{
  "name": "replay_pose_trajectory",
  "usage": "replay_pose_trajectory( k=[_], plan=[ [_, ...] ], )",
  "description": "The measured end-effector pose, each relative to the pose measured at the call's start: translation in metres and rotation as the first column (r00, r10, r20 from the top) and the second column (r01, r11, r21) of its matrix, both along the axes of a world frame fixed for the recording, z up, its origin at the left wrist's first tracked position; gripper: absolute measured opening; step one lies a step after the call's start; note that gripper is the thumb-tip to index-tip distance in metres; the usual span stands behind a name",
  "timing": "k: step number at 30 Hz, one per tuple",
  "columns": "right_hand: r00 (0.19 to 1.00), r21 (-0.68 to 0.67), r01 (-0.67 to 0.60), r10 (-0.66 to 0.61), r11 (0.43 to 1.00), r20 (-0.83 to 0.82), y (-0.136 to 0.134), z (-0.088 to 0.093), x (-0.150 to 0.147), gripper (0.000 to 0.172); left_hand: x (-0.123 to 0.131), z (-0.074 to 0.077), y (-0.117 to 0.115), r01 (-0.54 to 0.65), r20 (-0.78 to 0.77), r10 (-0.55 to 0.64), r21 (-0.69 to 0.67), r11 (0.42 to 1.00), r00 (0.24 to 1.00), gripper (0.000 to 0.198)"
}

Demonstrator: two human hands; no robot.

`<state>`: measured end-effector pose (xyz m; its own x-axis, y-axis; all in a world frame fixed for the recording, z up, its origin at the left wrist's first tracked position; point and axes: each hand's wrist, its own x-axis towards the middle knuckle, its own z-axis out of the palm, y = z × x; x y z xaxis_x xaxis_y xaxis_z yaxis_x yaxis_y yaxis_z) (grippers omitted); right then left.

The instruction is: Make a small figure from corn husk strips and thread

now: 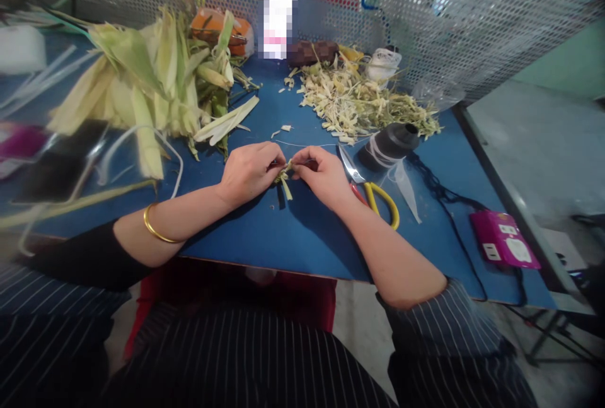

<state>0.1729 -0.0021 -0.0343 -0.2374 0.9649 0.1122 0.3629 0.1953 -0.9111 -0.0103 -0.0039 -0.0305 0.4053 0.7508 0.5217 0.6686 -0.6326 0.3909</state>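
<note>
Above the front of the blue table (pixel 265 231), my left hand (pixel 250 171) and my right hand (pixel 324 174) meet fingertip to fingertip. Both are closed in a pinch on a small piece of corn husk (pixel 285 186), whose pale strips hang below the fingers. Fingers partly cover it, so its full shape is hidden. A thin thread (pixel 307 144) runs across the table just beyond my hands. Scissors (pixel 366 187) with red and yellow handles lie partly open beside my right hand. Past them a black thread cone (pixel 390 145) rests tilted, white thread wound round it.
Large corn husks (pixel 155 80) are heaped at the left back. A pile of husk scraps (pixel 363 102) lies at the right back, before a perforated metal screen (pixel 416 11). A magenta power socket (pixel 505 239) with black cable sits at right. A blurred-out bright rectangle (pixel 278 14) stands at the back.
</note>
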Motion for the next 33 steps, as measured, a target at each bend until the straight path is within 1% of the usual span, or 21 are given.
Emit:
replay_pose_trajectory(
  k=[2,3,4,7,10,14,17,21,24,26,29,31,33],
  plan=[
    [1.000,0.001,-0.007,0.007,1.000,-0.018,0.000,0.000,-0.001,0.023,0.000,-0.001,0.000,0.007,-0.001,-0.007,0.003,1.000,1.000,0.012],
    [1.000,0.018,-0.017,0.017,1.000,-0.002,0.000,0.000,-0.001,0.026,0.000,-0.001,0.001,0.011,-0.006,-0.011,0.004,1.000,1.000,0.012],
    [0.999,0.045,-0.027,0.025,0.999,0.029,0.000,0.000,-0.001,0.025,0.000,-0.001,0.001,0.014,-0.013,-0.014,0.007,1.000,1.000,0.011],
    [0.993,0.114,-0.030,0.016,0.993,0.116,0.000,0.001,-0.001,0.014,0.001,-0.001,0.000,0.022,-0.027,-0.022,0.004,1.000,0.999,0.009],
    [0.991,0.131,-0.015,-0.003,0.991,0.132,0.000,0.002,0.000,0.006,0.001,0.001,0.000,0.024,-0.018,-0.024,0.002,1.000,1.000,0.009],
    [0.990,0.101,0.005,-0.019,0.995,0.141,0.000,0.003,0.001,0.004,0.001,0.003,-0.001,0.020,-0.010,-0.021,-0.012,1.000,1.000,0.011],
    [0.994,0.065,0.018,-0.025,0.998,0.107,0.001,0.003,0.002,0.004,0.001,0.003,-0.001,0.017,-0.004,-0.017,-0.021,1.000,1.000,0.012],
    [0.996,0.042,-0.022,0.019,0.999,0.082,0.001,0.005,0.004,0.005,-0.001,0.000,0.001,0.002,0.032,-0.001,-0.035,0.999,1.000,0.012],
    [0.985,-0.008,-0.073,0.074,0.997,0.154,0.001,0.011,0.009,0.006,-0.004,0.000,0.005,-0.037,0.095,0.049,-0.122,0.992,0.994,0.010],
    [0.958,-0.039,-0.147,0.152,0.988,0.242,0.001,0.015,0.014,0.006,-0.006,0.001,0.007,-0.086,0.113,0.110,-0.199,0.976,0.987,0.009],
    [0.881,-0.052,-0.264,0.263,0.963,0.393,0.002,0.020,0.021,0.008,-0.008,0.004,0.009,-0.186,0.083,0.216,-0.278,0.942,0.973,0.010],
    [0.837,-0.059,-0.298,0.291,0.953,0.464,0.002,0.023,0.024,0.010,-0.009,0.006,0.009,-0.240,0.050,0.268,-0.314,0.919,0.962,0.010],
    [0.816,-0.072,-0.314,0.308,0.947,0.490,0.001,0.027,0.025,0.010,-0.009,0.007,0.010,-0.269,0.019,0.292,-0.332,0.904,0.956,0.010]
  ],
)
